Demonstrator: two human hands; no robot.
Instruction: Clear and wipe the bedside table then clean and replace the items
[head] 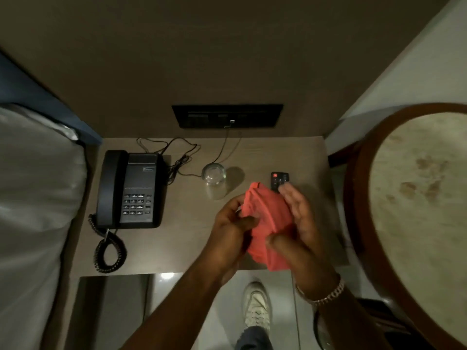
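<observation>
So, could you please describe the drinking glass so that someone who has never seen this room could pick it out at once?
Start at the bedside table between the bed and the round table. Right of the black telephone, near the tangled cords at the back, stands the glass. It is the only clear item there: the phone and the small remote to its right are black.

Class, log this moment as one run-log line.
stage: before clearing | both hands: left hand, right hand hold red cloth | on table: phone, glass, remote

One head-worn camera looks steeply down, close over the bedside table [187,238]; its dim edges probably distort.
</observation>
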